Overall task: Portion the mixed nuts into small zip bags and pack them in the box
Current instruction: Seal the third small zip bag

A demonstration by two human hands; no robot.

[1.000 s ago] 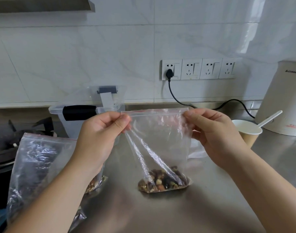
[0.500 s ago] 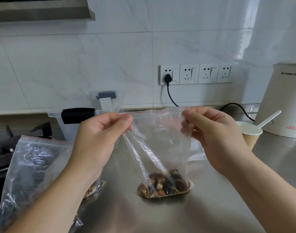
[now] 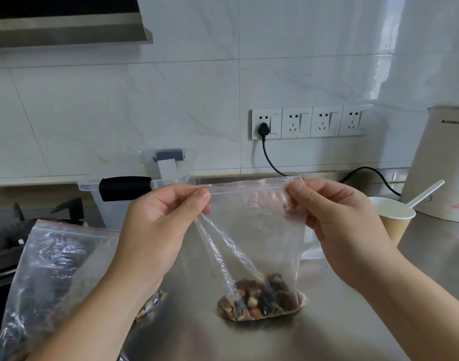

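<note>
One small zip bag [image 3: 251,246] is all we can count as portioned: it stands on the bench [image 3: 340,321] with a modest heap of mixed nuts [image 3: 259,299] in its bottom. Our left hand [image 3: 155,230] and right hand [image 3: 337,227] each pinch an upper corner of it, stretching the zip strip taut between them (whether the seal is pressed closed we cannot tell). The big bag [image 3: 48,277] of nuts lies to the left, apparently with stock remaining. Behind, the clear box [image 3: 145,183] waits open; we see nothing packed inside, so sealing, packing and further portions seem to remain.
</note>
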